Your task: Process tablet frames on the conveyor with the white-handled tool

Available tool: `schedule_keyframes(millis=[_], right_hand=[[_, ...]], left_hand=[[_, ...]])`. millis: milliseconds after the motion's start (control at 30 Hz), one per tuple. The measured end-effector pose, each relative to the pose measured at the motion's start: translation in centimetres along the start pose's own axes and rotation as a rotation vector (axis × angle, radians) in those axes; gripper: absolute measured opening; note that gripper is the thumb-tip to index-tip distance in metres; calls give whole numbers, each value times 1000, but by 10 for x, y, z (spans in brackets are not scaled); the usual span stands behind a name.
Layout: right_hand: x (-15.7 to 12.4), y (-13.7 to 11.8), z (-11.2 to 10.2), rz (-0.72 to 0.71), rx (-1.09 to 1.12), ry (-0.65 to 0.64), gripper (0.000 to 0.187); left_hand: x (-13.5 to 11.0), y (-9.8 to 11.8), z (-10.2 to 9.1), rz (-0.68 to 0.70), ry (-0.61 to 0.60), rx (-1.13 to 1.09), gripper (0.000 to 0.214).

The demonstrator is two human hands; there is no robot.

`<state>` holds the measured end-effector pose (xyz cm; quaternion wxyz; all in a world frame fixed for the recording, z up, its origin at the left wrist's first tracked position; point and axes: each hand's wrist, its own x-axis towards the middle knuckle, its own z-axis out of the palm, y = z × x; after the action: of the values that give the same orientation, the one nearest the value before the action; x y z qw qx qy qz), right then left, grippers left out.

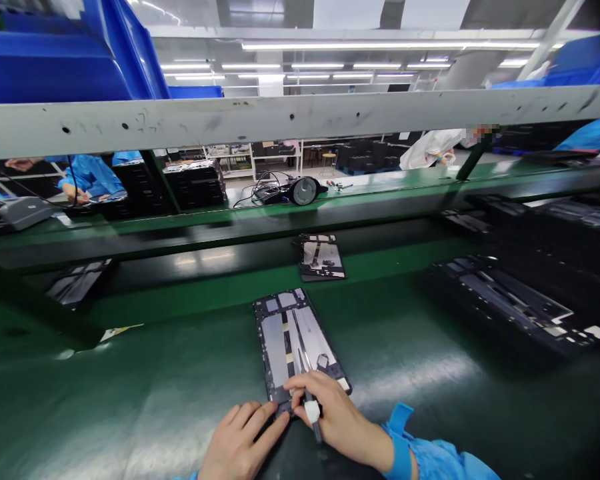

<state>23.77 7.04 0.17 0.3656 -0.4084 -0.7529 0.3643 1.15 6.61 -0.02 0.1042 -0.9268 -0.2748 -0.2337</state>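
An opened tablet chassis with grey metal plates and a dark frame lies flat on the green bench in front of me. My left hand rests at its near edge, fingers stretched flat against the frame. My right hand is closed in a pinch round a thin tool, tweezers, whose tip touches the chassis near its lower part. A white cap or finger cot shows at my right fingers.
A second opened chassis lies on the dark conveyor belt beyond. Black trays of chassis stack at the right, another tray at the left. A grey shelf rail crosses overhead. Workers in blue sit at the far left.
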Motion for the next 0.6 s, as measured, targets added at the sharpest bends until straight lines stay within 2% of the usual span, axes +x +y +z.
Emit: schedule_keyframes(millis=[133,400,600], right_hand=[[0,0,0,9,4,5,44],[2,-2,4,36,-44,14,48],[2,-2,3,35,-32,30,47]], left_hand=[[-3,-2,4,8,30,-25,41],[-4,-4,6,47,-55,4,44],[0,1,6,2,-9,18,46]])
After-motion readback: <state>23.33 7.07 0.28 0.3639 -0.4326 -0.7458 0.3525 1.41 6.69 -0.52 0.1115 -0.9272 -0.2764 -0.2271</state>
